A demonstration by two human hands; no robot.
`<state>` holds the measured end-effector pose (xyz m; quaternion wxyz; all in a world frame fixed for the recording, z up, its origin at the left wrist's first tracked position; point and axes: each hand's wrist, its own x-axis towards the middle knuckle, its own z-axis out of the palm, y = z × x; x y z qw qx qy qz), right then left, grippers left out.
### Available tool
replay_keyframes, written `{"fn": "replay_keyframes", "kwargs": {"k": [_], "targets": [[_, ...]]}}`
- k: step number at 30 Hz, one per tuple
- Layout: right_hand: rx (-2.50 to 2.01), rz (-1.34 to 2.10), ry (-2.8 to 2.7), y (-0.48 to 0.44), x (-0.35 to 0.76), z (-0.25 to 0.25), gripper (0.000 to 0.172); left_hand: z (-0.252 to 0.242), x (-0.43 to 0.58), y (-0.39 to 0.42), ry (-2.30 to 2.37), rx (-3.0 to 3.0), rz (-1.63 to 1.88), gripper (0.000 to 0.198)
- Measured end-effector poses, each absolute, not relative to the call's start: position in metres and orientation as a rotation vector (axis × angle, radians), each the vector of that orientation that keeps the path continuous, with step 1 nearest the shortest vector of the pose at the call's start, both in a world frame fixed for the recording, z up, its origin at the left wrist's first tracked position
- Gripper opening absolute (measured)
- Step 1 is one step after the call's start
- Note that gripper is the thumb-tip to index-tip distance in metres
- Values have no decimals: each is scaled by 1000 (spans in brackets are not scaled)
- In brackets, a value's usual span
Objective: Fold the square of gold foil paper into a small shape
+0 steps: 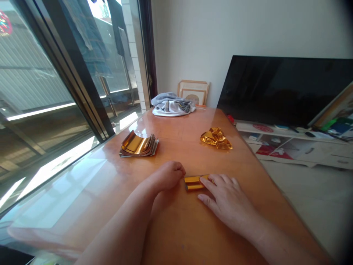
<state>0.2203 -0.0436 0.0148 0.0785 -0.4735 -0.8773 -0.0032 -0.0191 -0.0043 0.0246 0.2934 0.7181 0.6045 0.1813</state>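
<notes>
Bare forearms point(124, 217) reach over the wooden table point(176, 235) toward a folded gold sheet point(192, 180), which lies between the two hands. At the sheet's left end, the left hand point(171, 176) has its fingers curled together; whether they pinch its edge, I cannot tell. Over the sheet's right end, the right hand point(227, 197) rests with fingers extended, thumb apart. Beyond the sheet, a gold paper stack point(136, 143) sits leftward and crumpled gold foil point(216, 138) rightward. Folding and creasing seems in hand; next, even pressure with the edges kept aligned seems called for.
</notes>
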Motion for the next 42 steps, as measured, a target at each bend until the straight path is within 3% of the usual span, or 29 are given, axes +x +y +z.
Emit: {"fn": "replay_keyframes", "kwargs": {"k": [13, 29, 35, 42], "targets": [[-1409, -42, -2643, -45, 219, 16, 50, 22, -18, -4, 1557, 1944, 497, 31], [-1432, -20, -2620, -47, 217, 20, 49, 32, -8, -12, 1606, 2210, 348, 21], [-1428, 29, -2619, -44, 218, 20, 46, 27, 2, -9, 1749, 2313, 352, 35], [-1404, 121, -2600, -46, 220, 24, 44, 22, 7, -4, 1756, 2268, 356, 21]]}}
